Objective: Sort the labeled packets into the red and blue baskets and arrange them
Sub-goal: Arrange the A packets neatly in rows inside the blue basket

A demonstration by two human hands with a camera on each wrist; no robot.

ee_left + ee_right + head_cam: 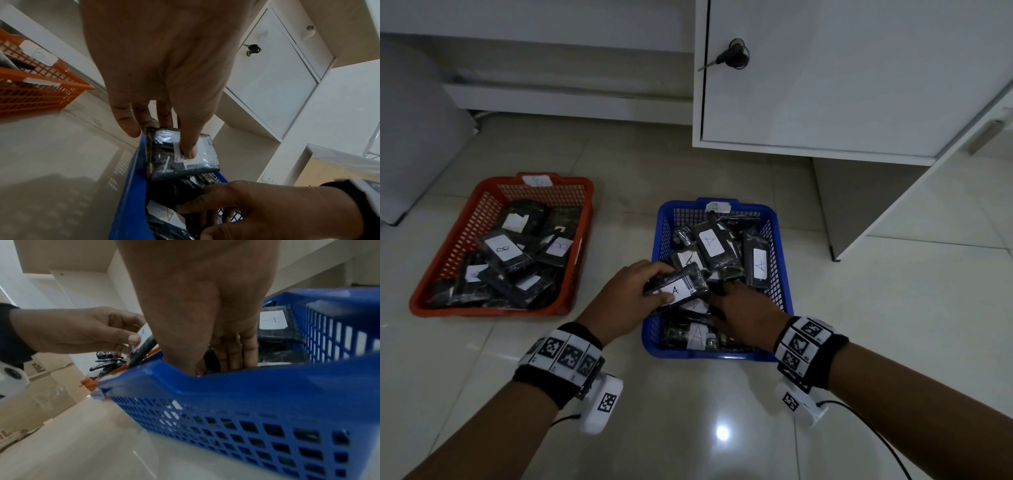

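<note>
A blue basket [709, 357] tagged A lies on the floor right of centre, with several black packets labelled A [710, 242] in it. To its left is a red basket [493, 311] tagged B, filled with packets labelled B [504, 249]. My left hand [654, 284] grips a black packet with an A label [678, 287] just above the blue basket's left side; the thumb [189, 149] presses on its label. My right hand [732, 301] reaches into the blue basket [226, 386], its fingers [234, 356] straight and pointing down among the packets.
A white cabinet [825, 85] with a key in its lock [736, 56] stands behind the blue basket, overhanging the floor. A grey rounded object [410, 130] sits far left. Cardboard boxes [41, 369] show in the right wrist view. Glossy tiled floor [688, 428] lies in front.
</note>
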